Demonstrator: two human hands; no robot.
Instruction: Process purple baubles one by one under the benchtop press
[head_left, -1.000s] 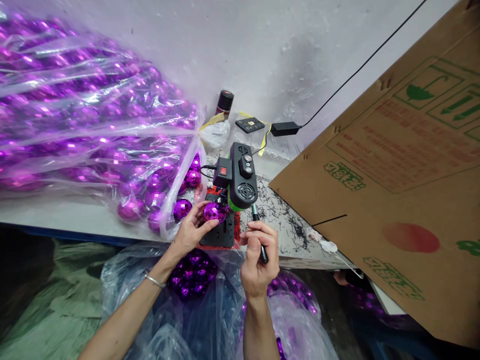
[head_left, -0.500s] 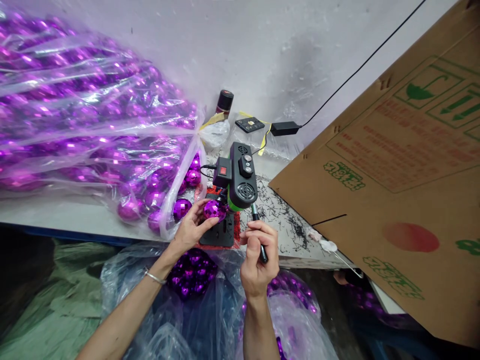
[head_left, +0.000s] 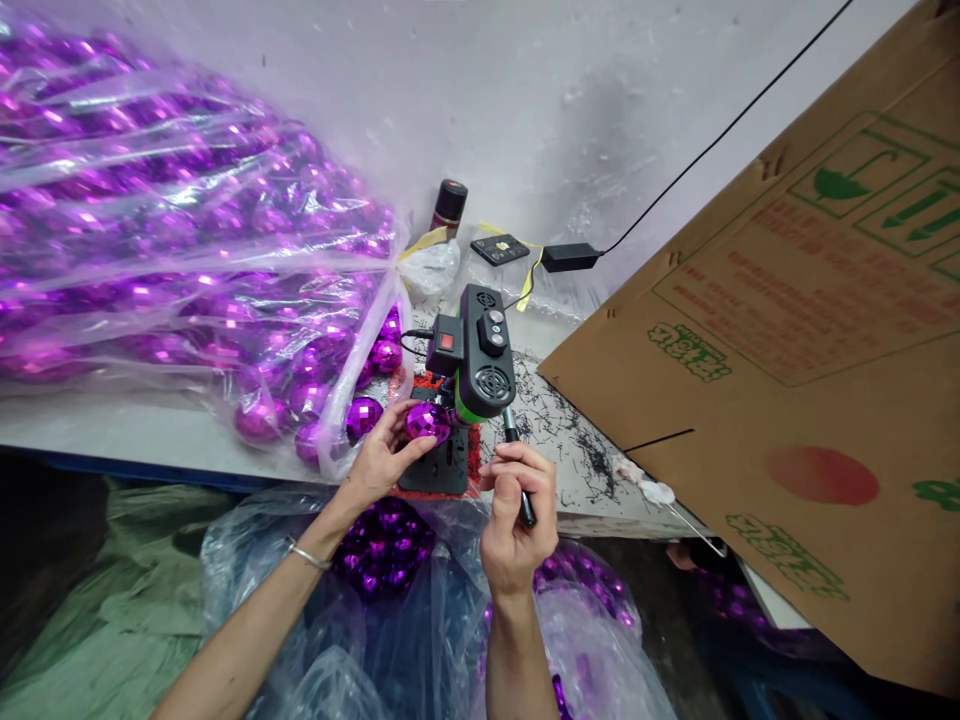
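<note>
Resting under the head of the small bench drill, 1 faceted purple bauble is held just left of the machine's column, above its black base plate. The bauble is nearly round, so no long axis can be told, and which way its neck points is hidden. The grip of the left hand is closed on the bauble, with the fingers cupped below it and the thumb against its near side. The grip of the right hand is closed in a fist around the drill's black lever, which slants down from the right of the drill toward the person. 2 hands are seen, and 1 drill. Left of the drill, 1 large clear bag of purple baubles lies on the tabletop; the baubles inside are too many to count. Right of the drill, 1 cardboard sheet leans over the tabletop.
</note>
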